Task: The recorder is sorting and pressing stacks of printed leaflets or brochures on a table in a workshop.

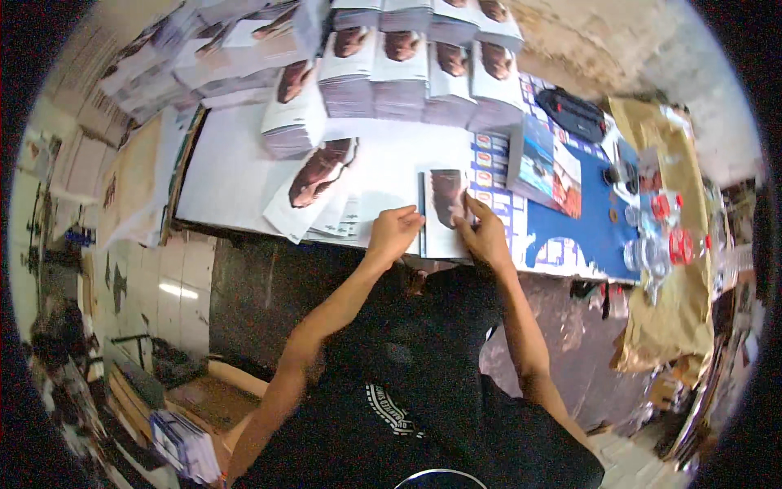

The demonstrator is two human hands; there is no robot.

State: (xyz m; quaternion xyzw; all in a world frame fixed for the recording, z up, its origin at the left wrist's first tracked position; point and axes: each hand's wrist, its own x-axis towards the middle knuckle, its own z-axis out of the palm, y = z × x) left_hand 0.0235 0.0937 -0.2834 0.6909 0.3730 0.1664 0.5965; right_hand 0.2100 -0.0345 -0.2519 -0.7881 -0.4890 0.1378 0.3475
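A white booklet [444,238] with a brown shoe picture lies in front of me at the table's near edge; a thin dark strip runs down its left side. My left hand [394,235] is closed, its fingertips pinched at that left edge. My right hand [486,233] grips the right side, thumb on the front of the booklet and fingers along its edge. To the left, loose printed sheets [323,181] with a larger shoe picture lie fanned out, some tucked beneath others.
Tall stacks of shoe-printed booklets [400,90] line the back of the white table [228,175]. On the right are a thick stack with a colourful cover [544,163], a black bag [572,114], and plastic bottles [649,254] beside brown paper [664,326].
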